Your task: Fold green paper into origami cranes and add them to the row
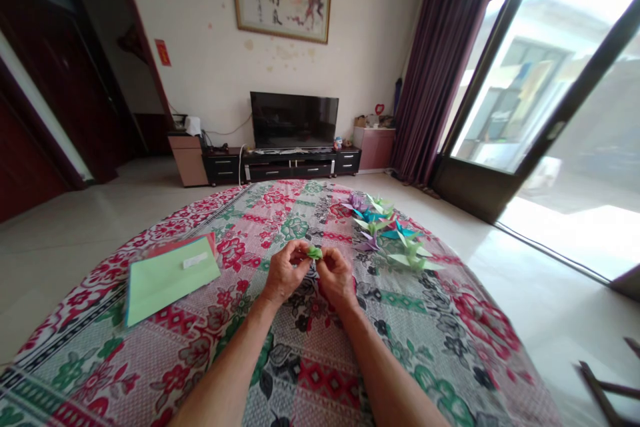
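Observation:
Both of my hands meet above the middle of a round table. My left hand (285,273) and my right hand (336,277) pinch a small folded piece of green paper (315,253) between their fingertips. The paper is held just above the flowered tablecloth (300,360). Several finished paper cranes (387,233) in green, blue and purple lie in a loose group to the right of my hands.
A stack of coloured paper sheets (167,277), green on top, lies at the left of the table. Beyond the table stand a TV (294,120) on a low cabinet, a framed picture on the wall, purple curtains and a large glass door at right.

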Demonstrator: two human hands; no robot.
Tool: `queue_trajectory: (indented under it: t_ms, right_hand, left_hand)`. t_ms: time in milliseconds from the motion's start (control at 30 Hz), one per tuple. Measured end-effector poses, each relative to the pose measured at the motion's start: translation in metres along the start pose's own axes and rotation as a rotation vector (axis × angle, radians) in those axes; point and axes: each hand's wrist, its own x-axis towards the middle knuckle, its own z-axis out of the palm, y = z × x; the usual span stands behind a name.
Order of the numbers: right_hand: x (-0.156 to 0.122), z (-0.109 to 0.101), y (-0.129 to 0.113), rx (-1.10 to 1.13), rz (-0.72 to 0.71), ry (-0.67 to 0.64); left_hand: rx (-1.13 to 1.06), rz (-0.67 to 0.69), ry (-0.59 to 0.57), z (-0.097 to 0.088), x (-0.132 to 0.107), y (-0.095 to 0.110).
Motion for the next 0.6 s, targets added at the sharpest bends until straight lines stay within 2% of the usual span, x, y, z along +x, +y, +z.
queue_trajectory:
  t_ms: [233,433,600]
  right_hand:
    - [0.000,0.000,-0.002,0.084,0.063,-0.037]
    - [-0.001,0.000,-0.006,0.135,0.087,-0.109]
    - [-0.001,-0.002,-0.011,0.112,0.119,-0.115]
  left_hand:
    - [0.011,-0.037,-0.016,-0.001,0.000,-0.002]
    - [-0.058,-0.123,-0.023,-0.006,0.003,-0.008]
    - [-0.147,-0.194,-0.087,-0.006,0.004,-0.010]
